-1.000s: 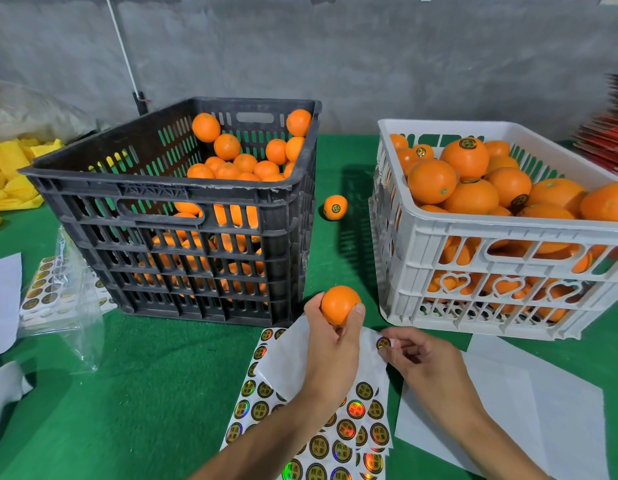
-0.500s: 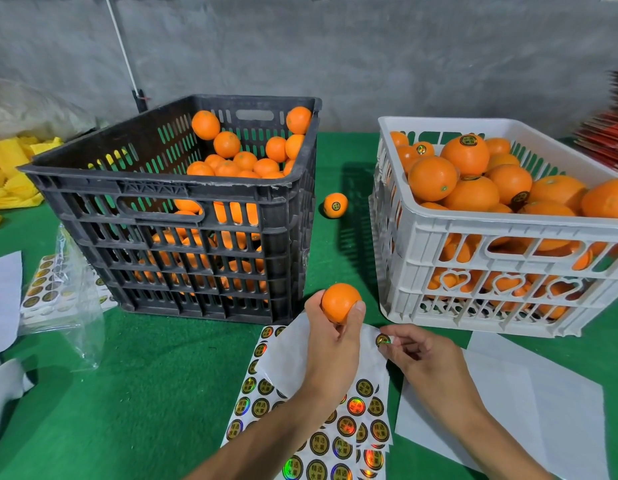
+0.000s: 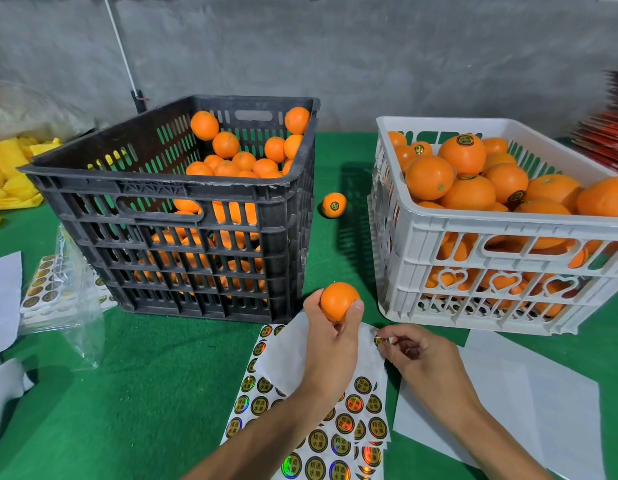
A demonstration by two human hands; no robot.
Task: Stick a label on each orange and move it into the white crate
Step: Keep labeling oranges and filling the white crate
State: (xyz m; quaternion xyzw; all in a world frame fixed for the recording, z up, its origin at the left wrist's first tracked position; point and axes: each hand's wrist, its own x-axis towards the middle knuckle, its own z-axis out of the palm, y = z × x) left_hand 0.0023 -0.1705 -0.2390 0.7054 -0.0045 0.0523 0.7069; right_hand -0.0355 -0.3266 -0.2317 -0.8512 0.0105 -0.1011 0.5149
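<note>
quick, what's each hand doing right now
Left hand: closed around an orange, held up above the sticker sheet.
Right hand: pinching a round sticker between thumb and fingertips.

A rough grey concrete wall (image 3: 369, 57) closes off the far side, with a thin white pole (image 3: 122, 46) leaning against it at the left. Green felt-like covering (image 3: 144, 393) spreads over the surface. The light is even and soft, leaving faint shadows.
</note>
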